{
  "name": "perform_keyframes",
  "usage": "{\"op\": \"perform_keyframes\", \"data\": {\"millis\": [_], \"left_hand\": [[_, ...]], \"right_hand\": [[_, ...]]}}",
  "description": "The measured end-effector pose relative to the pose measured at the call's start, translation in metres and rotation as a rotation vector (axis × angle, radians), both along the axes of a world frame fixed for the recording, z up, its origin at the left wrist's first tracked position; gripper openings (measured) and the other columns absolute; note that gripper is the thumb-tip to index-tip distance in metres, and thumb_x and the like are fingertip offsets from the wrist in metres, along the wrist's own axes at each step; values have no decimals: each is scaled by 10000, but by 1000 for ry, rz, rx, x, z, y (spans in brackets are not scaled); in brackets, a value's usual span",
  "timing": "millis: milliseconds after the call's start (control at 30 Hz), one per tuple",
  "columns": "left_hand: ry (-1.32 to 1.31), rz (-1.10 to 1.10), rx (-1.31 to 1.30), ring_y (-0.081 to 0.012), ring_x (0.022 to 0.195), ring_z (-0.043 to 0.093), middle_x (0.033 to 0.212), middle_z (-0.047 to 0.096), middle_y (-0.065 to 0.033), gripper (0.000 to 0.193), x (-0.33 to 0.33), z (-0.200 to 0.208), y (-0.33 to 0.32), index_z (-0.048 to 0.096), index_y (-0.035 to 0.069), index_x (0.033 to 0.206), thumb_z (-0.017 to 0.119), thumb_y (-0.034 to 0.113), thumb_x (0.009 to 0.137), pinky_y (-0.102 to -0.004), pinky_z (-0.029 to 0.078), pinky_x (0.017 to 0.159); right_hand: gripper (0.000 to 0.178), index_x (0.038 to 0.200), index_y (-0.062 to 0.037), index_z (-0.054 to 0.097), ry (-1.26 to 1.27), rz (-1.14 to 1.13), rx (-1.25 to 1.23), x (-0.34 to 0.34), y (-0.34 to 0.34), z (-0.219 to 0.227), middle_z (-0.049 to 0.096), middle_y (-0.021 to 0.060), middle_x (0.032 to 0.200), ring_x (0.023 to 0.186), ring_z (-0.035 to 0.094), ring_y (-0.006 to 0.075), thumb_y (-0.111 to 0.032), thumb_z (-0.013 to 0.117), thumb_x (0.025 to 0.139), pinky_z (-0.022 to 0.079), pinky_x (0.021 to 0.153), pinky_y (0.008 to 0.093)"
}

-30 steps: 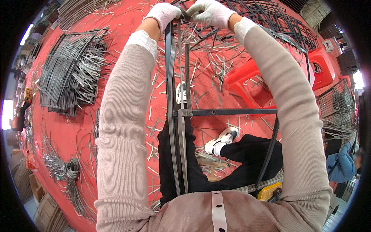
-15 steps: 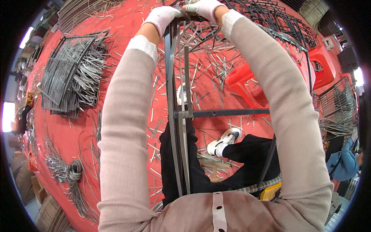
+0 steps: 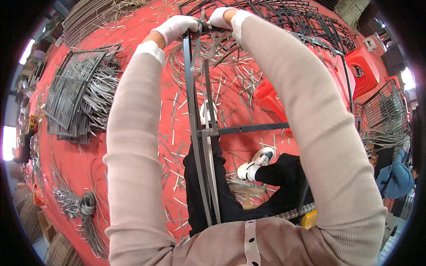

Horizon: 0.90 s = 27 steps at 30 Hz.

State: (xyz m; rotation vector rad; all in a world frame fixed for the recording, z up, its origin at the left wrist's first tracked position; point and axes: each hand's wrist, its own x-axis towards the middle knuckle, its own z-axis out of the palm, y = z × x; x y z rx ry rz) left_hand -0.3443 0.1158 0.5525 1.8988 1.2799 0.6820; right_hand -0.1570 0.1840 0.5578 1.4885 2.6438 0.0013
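Observation:
A black metal frame (image 3: 253, 128) stands over my legs, its long left bar running away from me. Long flat grey strips (image 3: 210, 159) lie along that bar, and some wrap round the joint with the crossbar. At the frame's far left corner my left hand (image 3: 178, 28), in a white glove, is closed round a grey strip against the bar. Just right of it my right hand (image 3: 220, 18), also gloved, has its fingers bent in at the same strip. The right fingertips are partly hidden. A loose strip end stands up between the hands.
Stacked metal racks with cut strips (image 3: 101, 86) lie at the left, above a tied coil of strips (image 3: 85, 203). Red plastic stools (image 3: 364, 73) and more black frames (image 3: 306, 20) are at the right and far side. Scraps litter the red floor. A person in blue (image 3: 392, 179) sits far right.
Both hands have shifted left and slightly nearer at the frame's far corner. The far end of the frame has swung left with them. Both hands remain close together at the strip.

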Motion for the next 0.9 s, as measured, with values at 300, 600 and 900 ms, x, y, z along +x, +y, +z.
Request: {"op": "perform_keyframes", "data": {"millis": [300, 600, 900], "left_hand": [[-342, -119, -34, -122, 794, 575, 868, 647, 4, 207, -1, -16, 3, 711, 37, 950, 595, 171, 843, -264, 477, 764], [-481, -80, -229, -118, 938, 601, 1075, 687, -29, 379, -2, -24, -3, 690, -25, 1174, 560, 133, 855, -271, 463, 940], [-545, -29, -235, -128, 877, 651, 1000, 700, -43, 335, -16, -40, 14, 707, -16, 1159, 567, 142, 899, -312, 560, 833]], "right_hand": [[85, 872, -76, 673, 1216, 144, 193, 138, -403, -33, 658, 76, 807, 787, 633, 234, -83, 617, 936, 468, 771, 413], [255, 1176, 21, 661, 1722, -338, 62, 6, -159, -127, 705, 161, 1079, 946, 695, 253, -163, 579, 1019, 539, 863, 354], [209, 1024, 23, 693, 1782, -370, -353, -36, -122, -128, 637, 54, 710, 597, 577, 140, -136, 557, 1017, 474, 570, 313]]}}
